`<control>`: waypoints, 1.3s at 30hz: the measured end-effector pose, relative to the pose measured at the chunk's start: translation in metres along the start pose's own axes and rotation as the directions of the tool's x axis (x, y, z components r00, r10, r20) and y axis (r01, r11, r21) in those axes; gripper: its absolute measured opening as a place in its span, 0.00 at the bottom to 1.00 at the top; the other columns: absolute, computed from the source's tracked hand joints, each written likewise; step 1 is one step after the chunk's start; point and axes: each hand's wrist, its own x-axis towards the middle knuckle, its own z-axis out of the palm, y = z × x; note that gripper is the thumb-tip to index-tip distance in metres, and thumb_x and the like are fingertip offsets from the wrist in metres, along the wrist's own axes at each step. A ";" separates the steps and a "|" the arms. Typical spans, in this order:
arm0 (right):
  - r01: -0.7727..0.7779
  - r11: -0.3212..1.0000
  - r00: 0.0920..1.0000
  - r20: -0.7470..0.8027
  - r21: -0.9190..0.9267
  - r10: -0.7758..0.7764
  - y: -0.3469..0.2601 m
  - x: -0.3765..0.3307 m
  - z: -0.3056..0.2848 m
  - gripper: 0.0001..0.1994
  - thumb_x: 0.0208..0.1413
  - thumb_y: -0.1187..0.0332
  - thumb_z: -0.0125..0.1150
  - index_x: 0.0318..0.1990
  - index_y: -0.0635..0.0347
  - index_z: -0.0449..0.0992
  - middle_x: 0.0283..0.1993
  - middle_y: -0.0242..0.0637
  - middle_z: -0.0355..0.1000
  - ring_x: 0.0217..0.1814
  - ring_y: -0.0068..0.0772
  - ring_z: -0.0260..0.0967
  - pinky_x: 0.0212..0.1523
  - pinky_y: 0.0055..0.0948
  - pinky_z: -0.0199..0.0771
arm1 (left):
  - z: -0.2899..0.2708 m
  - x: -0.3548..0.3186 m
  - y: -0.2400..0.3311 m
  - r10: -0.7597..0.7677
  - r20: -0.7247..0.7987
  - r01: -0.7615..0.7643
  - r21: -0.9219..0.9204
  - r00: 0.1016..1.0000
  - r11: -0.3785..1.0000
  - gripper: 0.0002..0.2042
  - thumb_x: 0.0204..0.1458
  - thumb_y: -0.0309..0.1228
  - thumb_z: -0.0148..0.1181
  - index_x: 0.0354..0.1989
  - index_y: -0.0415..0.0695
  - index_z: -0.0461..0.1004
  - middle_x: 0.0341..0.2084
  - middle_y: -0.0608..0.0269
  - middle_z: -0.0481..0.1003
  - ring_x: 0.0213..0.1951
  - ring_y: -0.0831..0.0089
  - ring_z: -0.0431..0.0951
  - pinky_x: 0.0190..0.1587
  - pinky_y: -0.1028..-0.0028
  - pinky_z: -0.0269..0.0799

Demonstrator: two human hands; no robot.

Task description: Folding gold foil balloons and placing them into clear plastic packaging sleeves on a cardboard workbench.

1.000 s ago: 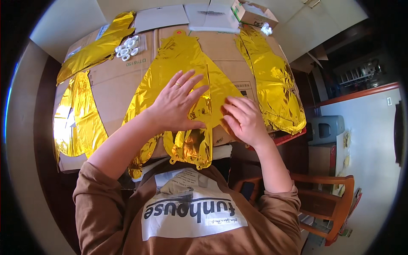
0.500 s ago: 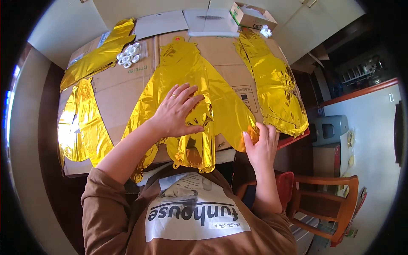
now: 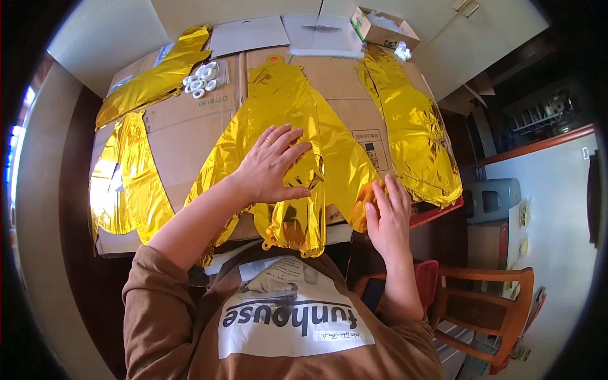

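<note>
A flat, uninflated gold foil balloon (image 3: pixel 275 95) lies in the middle of the cardboard-covered table, its wide lower end overhanging the near edge. My left hand (image 3: pixel 269 168) rests on it palm down, fingers spread, with a ring on one finger. At the right corner of the same foil, my right hand (image 3: pixel 389 218) has its fingers stretched out and its thumb apart. They are beside or touching the foil's edge, where an orange-tinted reflection shows. The foil is folded in layers along its middle, and the palm hides part of it.
More gold foil pieces lie at the left (image 3: pixel 130 177), far left (image 3: pixel 158 69) and right (image 3: pixel 411 126). White ribbon rolls (image 3: pixel 201 77) sit at the back left. White sheets (image 3: pixel 249 36) and a small open carton (image 3: pixel 383 28) line the far edge. A wooden chair (image 3: pixel 487 272) stands right.
My right hand's fingers have straightened and shifted slightly along the foil's right corner. My left hand stays flat on the foil. The whole view has shifted a little.
</note>
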 end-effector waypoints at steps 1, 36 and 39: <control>0.001 1.000 1.000 -0.004 0.011 -0.001 0.001 0.000 0.001 0.23 0.61 0.64 0.61 0.63 0.62 0.73 0.72 0.55 0.60 0.74 0.62 0.55 0.72 0.59 0.53 | 0.000 0.000 0.001 -0.001 0.003 0.001 -0.003 1.000 1.000 0.45 0.44 0.61 0.69 0.67 0.46 0.65 0.67 0.46 0.62 0.71 0.45 0.58 0.73 0.48 0.50; 0.364 0.914 0.926 0.038 0.179 -0.377 -0.038 0.224 0.063 0.16 0.66 0.65 0.53 0.57 0.55 0.77 0.65 0.38 0.73 0.70 0.42 0.67 0.72 0.55 0.58 | -0.030 -0.067 -0.040 -0.185 -0.345 0.161 -0.097 0.920 0.982 0.12 0.55 0.22 0.59 0.48 0.37 0.76 0.51 0.47 0.75 0.55 0.46 0.75 0.59 0.56 0.71; 0.370 0.920 0.920 0.087 0.127 -0.382 -0.039 0.226 0.068 0.16 0.66 0.65 0.53 0.58 0.52 0.78 0.66 0.35 0.73 0.71 0.40 0.66 0.74 0.54 0.55 | -0.033 -0.070 -0.037 -0.191 -0.361 0.173 -0.083 0.913 0.981 0.12 0.54 0.22 0.59 0.47 0.37 0.76 0.50 0.47 0.76 0.55 0.46 0.75 0.60 0.55 0.70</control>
